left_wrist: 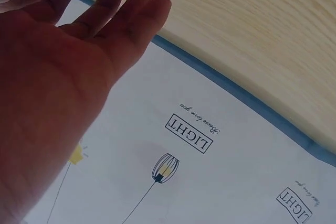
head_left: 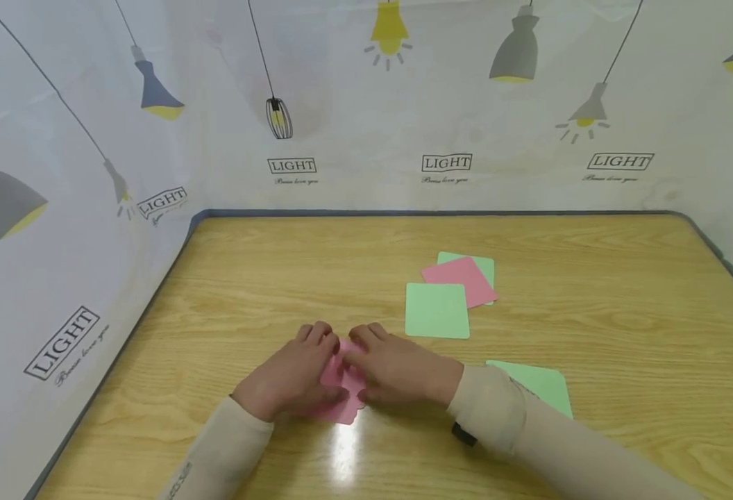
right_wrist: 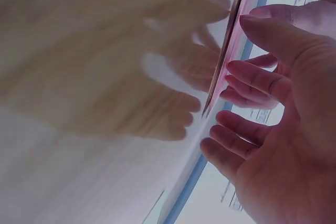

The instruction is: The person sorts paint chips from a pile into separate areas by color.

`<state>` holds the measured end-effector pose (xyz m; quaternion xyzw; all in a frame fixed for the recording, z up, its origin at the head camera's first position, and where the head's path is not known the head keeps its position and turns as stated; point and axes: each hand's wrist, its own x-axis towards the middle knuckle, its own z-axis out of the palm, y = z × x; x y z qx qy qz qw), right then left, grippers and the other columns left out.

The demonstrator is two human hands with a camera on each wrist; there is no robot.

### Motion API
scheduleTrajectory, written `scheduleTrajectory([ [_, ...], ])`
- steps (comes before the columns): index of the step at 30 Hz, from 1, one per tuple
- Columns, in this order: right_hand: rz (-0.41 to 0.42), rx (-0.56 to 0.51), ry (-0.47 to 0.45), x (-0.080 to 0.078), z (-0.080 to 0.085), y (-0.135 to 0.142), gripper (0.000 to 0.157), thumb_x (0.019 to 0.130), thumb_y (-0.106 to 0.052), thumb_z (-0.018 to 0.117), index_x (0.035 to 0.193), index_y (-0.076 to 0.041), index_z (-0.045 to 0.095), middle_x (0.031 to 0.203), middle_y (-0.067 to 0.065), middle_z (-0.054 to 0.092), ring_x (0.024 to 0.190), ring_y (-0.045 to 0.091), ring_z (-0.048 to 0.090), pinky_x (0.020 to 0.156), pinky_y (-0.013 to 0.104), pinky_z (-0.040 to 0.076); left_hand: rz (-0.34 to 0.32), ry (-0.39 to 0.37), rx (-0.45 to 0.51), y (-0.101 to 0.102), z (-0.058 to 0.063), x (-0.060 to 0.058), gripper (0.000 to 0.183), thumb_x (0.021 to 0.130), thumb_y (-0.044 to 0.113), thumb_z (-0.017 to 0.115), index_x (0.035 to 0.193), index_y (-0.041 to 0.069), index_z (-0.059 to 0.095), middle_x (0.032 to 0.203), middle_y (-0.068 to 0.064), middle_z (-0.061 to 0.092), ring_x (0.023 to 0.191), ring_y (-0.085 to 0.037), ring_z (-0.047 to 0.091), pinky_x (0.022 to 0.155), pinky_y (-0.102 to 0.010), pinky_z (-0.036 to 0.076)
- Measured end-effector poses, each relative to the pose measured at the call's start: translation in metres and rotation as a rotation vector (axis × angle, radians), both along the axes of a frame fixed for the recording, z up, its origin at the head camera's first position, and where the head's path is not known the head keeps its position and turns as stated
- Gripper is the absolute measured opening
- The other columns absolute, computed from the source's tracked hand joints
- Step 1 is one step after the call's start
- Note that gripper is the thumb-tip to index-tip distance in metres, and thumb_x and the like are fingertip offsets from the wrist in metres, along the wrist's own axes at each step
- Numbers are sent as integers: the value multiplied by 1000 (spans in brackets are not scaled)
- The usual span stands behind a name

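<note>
Several pink paper sheets (head_left: 341, 414) lie on the table in front of me, their layered edges slightly fanned in the left wrist view. My left hand (head_left: 288, 375) rests at their left side, fingertips at the far edge and thumb over the near part. From the right, my right hand (head_left: 404, 366) touches the same sheets, covering part of them. In the right wrist view the pink paper (right_wrist: 238, 35) appears edge-on, with the right thumb at it and the fingers loosely spread. The left fingers (left_wrist: 134, 24) look relaxed.
Farther back lie a green square sheet (head_left: 436, 311), a pink one (head_left: 460, 274) under it and another green one (head_left: 485, 267) at the bottom. One more green sheet (head_left: 544, 389) sits beside my right forearm. Printed white curtain (head_left: 366, 125) borders the wooden table (head_left: 248, 278).
</note>
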<state>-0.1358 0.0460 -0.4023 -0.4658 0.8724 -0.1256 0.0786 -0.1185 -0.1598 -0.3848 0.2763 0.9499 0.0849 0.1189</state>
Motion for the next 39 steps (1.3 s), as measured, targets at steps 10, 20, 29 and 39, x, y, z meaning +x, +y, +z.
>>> scheduleTrajectory([
  [10, -138, -33, -6, -23, -1, 59, 44, 83, -25, 76, 121, -10, 59, 136, 14, 44, 126, 32, 40, 99, 43, 43, -129, 171, 53, 33, -9, -31, 52, 92, 35, 66, 130, 2, 53, 135, -14, 46, 125, -34, 43, 99, -44, 42],
  [20, -341, -8, -110, -45, 2, 107, 57, 80, -29, 78, 127, -7, 56, 138, 17, 40, 129, 36, 34, 94, 46, 45, -220, 77, -64, 88, -13, -60, 75, 92, 49, 63, 149, 7, 39, 157, -16, 24, 142, -35, 23, 113, -39, 25],
  [29, -304, -29, -128, -56, 1, 113, 51, 80, -27, 79, 122, -8, 58, 130, 11, 43, 122, 31, 38, 97, 45, 43, -204, 19, -109, 111, -14, -71, 77, 89, 55, 64, 148, 11, 39, 158, -13, 22, 143, -33, 20, 115, -38, 21],
  [39, -279, -28, -126, -60, 0, 113, 53, 78, -25, 81, 122, -6, 58, 126, 14, 45, 120, 32, 39, 95, 44, 44, -207, -20, -39, 110, -16, -73, 68, 89, 48, 67, 142, 11, 45, 151, -7, 31, 139, -28, 27, 110, -36, 31],
])
